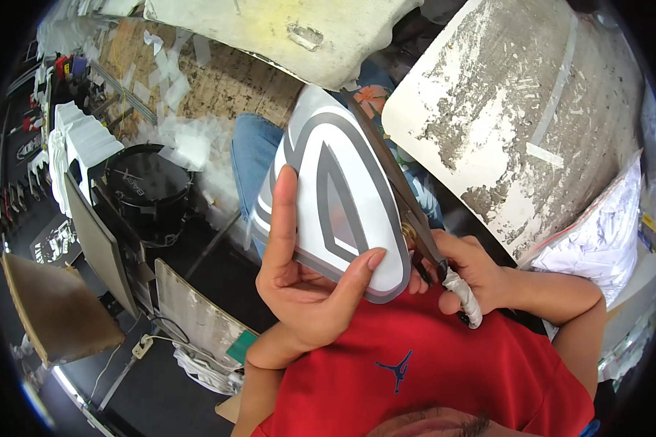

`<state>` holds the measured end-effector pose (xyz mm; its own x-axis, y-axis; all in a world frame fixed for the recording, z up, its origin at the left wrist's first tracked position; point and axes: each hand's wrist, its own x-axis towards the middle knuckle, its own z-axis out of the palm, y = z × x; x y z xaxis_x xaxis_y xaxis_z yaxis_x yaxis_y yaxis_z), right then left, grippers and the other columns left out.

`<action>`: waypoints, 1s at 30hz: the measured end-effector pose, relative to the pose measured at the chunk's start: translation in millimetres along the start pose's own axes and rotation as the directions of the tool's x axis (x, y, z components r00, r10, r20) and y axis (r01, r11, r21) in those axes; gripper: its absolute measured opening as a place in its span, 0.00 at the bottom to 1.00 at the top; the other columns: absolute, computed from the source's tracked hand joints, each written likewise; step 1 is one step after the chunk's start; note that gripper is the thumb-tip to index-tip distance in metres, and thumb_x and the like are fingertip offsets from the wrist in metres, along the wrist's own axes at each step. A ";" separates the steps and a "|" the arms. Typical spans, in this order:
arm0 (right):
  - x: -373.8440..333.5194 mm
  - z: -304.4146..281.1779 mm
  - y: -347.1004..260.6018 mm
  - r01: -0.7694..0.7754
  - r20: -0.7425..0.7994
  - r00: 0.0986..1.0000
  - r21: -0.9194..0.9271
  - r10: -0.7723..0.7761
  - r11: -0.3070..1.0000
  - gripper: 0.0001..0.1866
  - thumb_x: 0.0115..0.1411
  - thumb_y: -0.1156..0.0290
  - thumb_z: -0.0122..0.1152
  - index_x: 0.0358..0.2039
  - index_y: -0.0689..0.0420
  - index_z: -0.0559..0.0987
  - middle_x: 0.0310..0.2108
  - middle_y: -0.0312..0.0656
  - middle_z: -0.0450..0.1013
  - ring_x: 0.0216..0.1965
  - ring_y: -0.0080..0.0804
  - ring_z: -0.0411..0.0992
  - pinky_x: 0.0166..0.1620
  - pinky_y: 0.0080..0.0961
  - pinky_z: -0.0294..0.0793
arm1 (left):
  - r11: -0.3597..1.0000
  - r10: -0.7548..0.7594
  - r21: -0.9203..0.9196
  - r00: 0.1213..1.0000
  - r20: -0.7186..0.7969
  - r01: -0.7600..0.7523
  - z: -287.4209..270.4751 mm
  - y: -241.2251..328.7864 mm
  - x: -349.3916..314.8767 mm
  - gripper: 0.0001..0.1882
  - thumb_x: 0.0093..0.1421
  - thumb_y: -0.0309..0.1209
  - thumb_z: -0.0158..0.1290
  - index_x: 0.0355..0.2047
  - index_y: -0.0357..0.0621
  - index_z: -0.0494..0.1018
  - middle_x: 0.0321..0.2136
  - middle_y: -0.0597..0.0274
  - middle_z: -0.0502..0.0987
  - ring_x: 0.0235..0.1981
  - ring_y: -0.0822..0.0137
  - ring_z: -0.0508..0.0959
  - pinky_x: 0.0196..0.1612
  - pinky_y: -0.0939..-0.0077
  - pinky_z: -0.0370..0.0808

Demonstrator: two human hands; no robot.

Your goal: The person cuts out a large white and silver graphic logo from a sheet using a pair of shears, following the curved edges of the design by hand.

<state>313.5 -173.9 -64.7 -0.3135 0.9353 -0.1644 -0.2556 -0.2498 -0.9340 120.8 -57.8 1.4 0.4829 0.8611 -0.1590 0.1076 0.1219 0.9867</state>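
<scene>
My left hand (302,295) holds a shiny sheet (372,218) with a white shape outlined in grey bands. The thumb presses on its face near the lower edge, the index finger stretches up along the left side, and the other fingers are mostly behind it. Large dark scissors (407,200) are gripped in my right hand (477,269), their long blades running along the sheet's right edge. A brass-coloured pivot shows near that hand, and one handle is wrapped in whitish tape. Whether the sheet lies between the blades I cannot tell.
A worn board with peeling white surface (510,131) is at the right, above a clear plastic bag (598,240) of white material. Another pale, stained board (284,33) lies at the far side. To the left are a black round drum-like container (149,182), a white stool (84,149) and leaning panels (98,240).
</scene>
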 end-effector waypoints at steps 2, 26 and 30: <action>-1.1 1.7 2.0 0.025 -0.036 0.999 -0.004 -0.025 1.000 0.47 0.55 0.48 0.70 0.66 0.62 0.61 0.28 0.37 0.76 0.24 0.27 0.74 0.29 0.24 0.72 | 0.999 -0.021 -0.028 0.999 0.031 0.021 -1.1 0.4 0.5 0.50 0.54 0.12 0.58 0.70 0.33 0.40 0.65 0.41 0.58 0.62 0.58 0.67 0.60 0.69 0.68; -1.7 2.6 0.8 0.027 -0.090 0.995 -0.146 -0.040 0.989 0.49 0.52 0.45 0.71 0.64 0.63 0.62 0.32 0.39 0.74 0.24 0.29 0.72 0.28 0.25 0.71 | 0.998 0.055 -0.007 0.998 0.025 -0.055 11.0 -6.9 -3.7 0.50 0.55 0.11 0.56 0.70 0.32 0.35 0.65 0.37 0.58 0.61 0.54 0.69 0.59 0.69 0.69; -1.9 2.0 0.0 0.001 -0.077 0.997 -0.146 -0.012 0.989 0.48 0.53 0.45 0.70 0.64 0.62 0.61 0.33 0.40 0.74 0.24 0.31 0.72 0.28 0.26 0.71 | 0.997 0.073 -0.003 0.997 0.029 -0.073 11.6 -9.0 -3.3 0.50 0.55 0.11 0.56 0.70 0.31 0.36 0.65 0.37 0.58 0.61 0.54 0.68 0.59 0.69 0.69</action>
<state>312.3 -176.1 -63.8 -0.2391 0.9548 -0.1768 -0.1198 -0.2096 -0.9704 128.3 -67.5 -7.4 0.5143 0.8532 -0.0870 0.0694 0.0597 0.9958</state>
